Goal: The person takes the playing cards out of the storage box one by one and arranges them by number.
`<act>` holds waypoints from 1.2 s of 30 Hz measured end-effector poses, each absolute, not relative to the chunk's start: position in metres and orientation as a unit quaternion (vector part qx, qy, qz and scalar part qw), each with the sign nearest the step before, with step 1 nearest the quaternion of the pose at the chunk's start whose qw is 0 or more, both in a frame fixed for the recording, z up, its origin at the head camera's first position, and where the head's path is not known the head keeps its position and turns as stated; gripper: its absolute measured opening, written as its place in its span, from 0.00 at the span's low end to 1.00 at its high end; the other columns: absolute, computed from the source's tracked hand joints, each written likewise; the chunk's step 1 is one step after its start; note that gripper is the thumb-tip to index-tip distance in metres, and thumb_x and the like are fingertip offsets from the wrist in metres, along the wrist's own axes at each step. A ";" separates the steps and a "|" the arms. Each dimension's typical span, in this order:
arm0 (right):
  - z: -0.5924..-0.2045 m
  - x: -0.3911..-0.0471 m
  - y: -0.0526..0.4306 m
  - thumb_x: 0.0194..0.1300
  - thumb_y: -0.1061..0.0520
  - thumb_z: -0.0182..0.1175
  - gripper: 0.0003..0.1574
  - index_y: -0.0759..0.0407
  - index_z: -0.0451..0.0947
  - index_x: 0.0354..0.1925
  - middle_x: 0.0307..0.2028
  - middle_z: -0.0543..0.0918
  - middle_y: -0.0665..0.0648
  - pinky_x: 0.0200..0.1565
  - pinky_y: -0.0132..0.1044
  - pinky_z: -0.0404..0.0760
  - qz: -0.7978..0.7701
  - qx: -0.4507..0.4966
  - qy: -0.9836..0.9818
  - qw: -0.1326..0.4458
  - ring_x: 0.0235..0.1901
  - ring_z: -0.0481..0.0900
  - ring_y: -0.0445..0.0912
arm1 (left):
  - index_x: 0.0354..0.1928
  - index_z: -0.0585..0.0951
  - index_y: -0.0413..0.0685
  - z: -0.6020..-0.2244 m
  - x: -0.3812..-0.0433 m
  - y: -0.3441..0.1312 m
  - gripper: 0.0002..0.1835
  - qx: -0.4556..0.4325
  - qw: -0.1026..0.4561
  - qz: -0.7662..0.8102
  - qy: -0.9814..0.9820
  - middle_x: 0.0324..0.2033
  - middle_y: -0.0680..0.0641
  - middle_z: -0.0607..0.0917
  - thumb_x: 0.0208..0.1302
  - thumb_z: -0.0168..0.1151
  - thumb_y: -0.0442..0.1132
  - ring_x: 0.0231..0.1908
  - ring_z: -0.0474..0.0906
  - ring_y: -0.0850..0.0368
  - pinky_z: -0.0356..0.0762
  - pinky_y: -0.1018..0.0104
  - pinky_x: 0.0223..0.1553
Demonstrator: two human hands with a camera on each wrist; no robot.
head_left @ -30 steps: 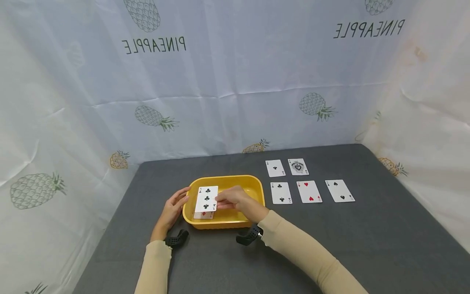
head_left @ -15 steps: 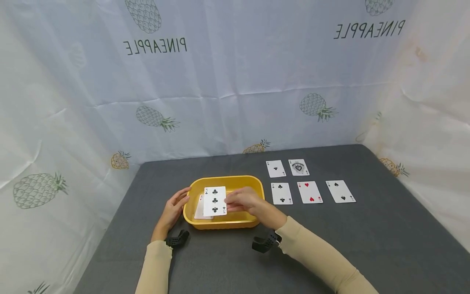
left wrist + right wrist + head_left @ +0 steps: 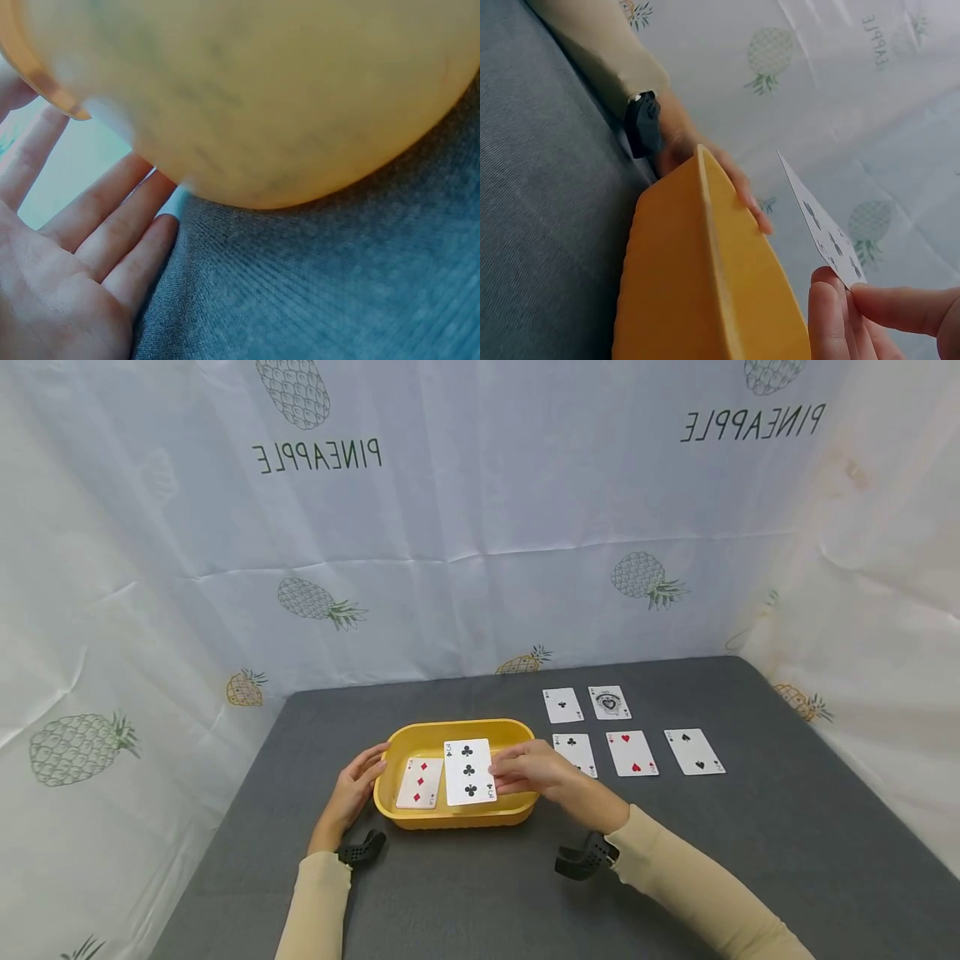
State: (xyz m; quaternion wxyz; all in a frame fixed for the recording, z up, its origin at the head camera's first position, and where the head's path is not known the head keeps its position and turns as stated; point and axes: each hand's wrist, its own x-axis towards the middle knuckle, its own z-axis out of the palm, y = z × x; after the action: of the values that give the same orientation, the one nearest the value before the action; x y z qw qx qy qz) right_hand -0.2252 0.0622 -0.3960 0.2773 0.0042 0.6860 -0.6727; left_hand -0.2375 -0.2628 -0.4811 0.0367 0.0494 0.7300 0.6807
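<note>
Between thumb and fingers, my right hand [image 3: 536,770] pinches the right edge of a three of clubs playing card [image 3: 469,772]. This card is face up, raised over a yellow plastic tray [image 3: 459,818]. Seen from the right wrist, the same card [image 3: 821,217] stands tilted above the tray's rim. Inside the tray, at its left end, lies a three of diamonds [image 3: 419,783]. My left hand [image 3: 356,787] touches the tray's left end; its fingers [image 3: 124,229] are fairly straight against the wall in the left wrist view.
Right of the tray, face-up cards lie in two rows on the dark grey tablecloth: ace of clubs [image 3: 562,705] and ace of spades [image 3: 610,702] behind; two of clubs [image 3: 573,752], two of hearts [image 3: 632,753] and two of spades [image 3: 694,752] in front. A pineapple-print curtain [image 3: 465,610] hangs behind.
My right hand has drawn the three of clubs rightward across the tray, uncovering the three of diamonds. My left hand keeps its place at the tray's left end.
</note>
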 end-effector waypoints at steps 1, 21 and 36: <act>-0.397 -0.225 0.065 0.63 0.66 0.60 0.19 0.76 0.75 0.51 0.24 0.81 0.51 0.31 0.31 0.84 -0.670 0.005 0.689 0.275 0.23 0.81 0.38 | 0.68 0.62 0.33 -0.481 -0.237 -0.263 0.27 0.048 0.036 0.681 0.730 0.46 0.70 0.78 0.72 0.52 0.39 0.48 0.76 0.76 0.76 0.80 0.48; -0.411 -0.208 0.155 0.62 0.61 0.62 0.16 0.72 0.77 0.45 0.27 0.84 0.50 0.35 0.31 0.85 -0.607 -0.051 0.735 0.298 0.27 0.83 0.39 | 0.69 0.63 0.37 -0.478 -0.235 -0.261 0.27 0.037 0.043 0.667 0.743 0.50 0.65 0.74 0.72 0.52 0.41 0.50 0.74 0.78 0.75 0.81 0.50; -0.423 -0.202 0.210 0.61 0.60 0.62 0.06 0.63 0.79 0.36 0.24 0.83 0.47 0.33 0.29 0.84 -0.584 -0.058 0.744 0.319 0.25 0.82 0.36 | 0.69 0.61 0.35 -0.479 -0.236 -0.262 0.28 0.044 0.044 0.674 0.736 0.50 0.67 0.75 0.73 0.52 0.41 0.50 0.75 0.78 0.76 0.80 0.49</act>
State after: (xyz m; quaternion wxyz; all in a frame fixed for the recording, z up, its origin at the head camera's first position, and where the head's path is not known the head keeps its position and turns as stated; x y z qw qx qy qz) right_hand -0.2020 0.2103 -0.4227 0.3186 -0.0576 0.7445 -0.5839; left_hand -0.2356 -0.2620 -0.4790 0.0443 0.0438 0.7358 0.6743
